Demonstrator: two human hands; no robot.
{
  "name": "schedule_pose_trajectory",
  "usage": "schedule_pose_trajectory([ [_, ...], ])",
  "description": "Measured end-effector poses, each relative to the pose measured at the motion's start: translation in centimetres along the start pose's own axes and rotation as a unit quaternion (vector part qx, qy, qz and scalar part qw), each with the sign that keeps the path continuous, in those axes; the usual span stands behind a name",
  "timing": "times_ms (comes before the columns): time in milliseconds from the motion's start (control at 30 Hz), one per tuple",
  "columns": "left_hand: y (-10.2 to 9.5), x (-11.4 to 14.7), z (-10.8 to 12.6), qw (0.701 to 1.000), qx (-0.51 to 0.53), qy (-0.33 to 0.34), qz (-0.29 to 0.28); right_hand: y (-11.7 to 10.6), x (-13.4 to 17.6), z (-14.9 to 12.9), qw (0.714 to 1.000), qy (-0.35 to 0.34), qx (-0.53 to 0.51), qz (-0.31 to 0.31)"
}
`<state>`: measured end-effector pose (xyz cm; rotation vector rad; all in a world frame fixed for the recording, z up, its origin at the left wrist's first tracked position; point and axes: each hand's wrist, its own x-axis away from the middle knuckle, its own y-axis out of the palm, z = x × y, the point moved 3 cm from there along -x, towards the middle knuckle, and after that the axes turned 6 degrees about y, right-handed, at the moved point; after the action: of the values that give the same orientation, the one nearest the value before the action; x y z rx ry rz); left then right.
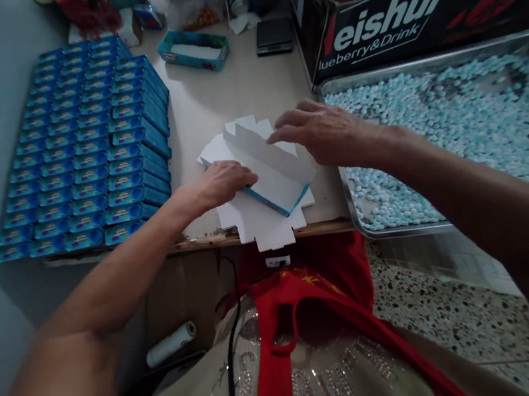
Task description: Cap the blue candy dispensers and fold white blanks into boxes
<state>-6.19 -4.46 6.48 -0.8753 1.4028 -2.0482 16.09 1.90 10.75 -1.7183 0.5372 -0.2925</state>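
A partly folded carton [265, 157], white inside and blue outside, lies slantwise before me with its long walls raised. It rests on several flat white carton blanks [273, 230] that overlap at the table's front edge. My left hand [226, 181] grips the carton's left side, its fingers closed over the wall. Over the carton's right side is my right hand [311, 129], its fingers apart and the fingertips close to the far flap. Whether those fingertips touch the cardboard I cannot tell.
Blue packed boxes [83, 147] stand stacked in rows at left. An open blue box [194, 51] and a small black scale [274, 36] are at the back. A metal tray [404, 228] of pale blue pieces lies at right, before a black cardboard box [417, 17].
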Motion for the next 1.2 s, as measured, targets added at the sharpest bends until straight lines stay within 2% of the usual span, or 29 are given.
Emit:
schedule_pose_trajectory([
  [67, -0.2, -0.2, -0.8, 0.999, 0.020, 0.025, -0.007, 0.6, -1.0, 1.0, 0.998, -0.036, 0.051, 0.023],
  [167, 0.0, 0.0, -2.0, 0.998, 0.050, 0.041, 0.006, 3.0, -2.0, 1.5, 0.992, -0.091, 0.084, 0.008],
  [333, 1.7, 0.5, -4.0, 0.996, 0.057, -0.010, 0.071, 5.8, -1.9, 2.5, 0.994, -0.070, 0.078, -0.012],
  [433, 2.7, -0.1, -4.5, 0.997, 0.027, -0.010, 0.070, 5.9, -1.2, 3.1, 0.994, -0.072, 0.075, -0.014],
  [533, 3.2, -1.0, -4.6, 0.997, 0.027, 0.019, 0.066, 5.3, -1.1, 3.0, 0.994, -0.086, 0.072, -0.010],
  [633, 3.6, -1.4, -4.4, 0.996, 0.047, 0.047, 0.053, 4.6, -2.1, 2.4, 0.992, -0.095, 0.085, -0.020],
  [700, 3.5, -1.3, -4.4, 0.997, 0.044, 0.049, 0.046, 4.2, -3.1, 1.9, 0.987, -0.114, 0.099, -0.050],
  [833, 1.6, -0.5, -5.1, 0.998, 0.025, 0.040, 0.034, 2.7, -4.0, 1.5, 0.978, -0.140, 0.117, -0.098],
  [1000, -3.6, 0.7, -5.5, 0.994, 0.014, 0.014, 0.103, 0.9, -1.3, 0.0, 0.982, -0.137, 0.120, -0.048],
  [1100, -5.8, 1.7, -3.4, 0.989, -0.006, -0.021, 0.147, 1.6, 0.2, -2.7, 0.986, -0.134, 0.099, -0.012],
  [1200, -5.4, 3.5, 0.8, 0.979, 0.004, -0.092, 0.179, 3.3, 0.2, -6.2, 0.991, -0.108, 0.076, 0.033],
])
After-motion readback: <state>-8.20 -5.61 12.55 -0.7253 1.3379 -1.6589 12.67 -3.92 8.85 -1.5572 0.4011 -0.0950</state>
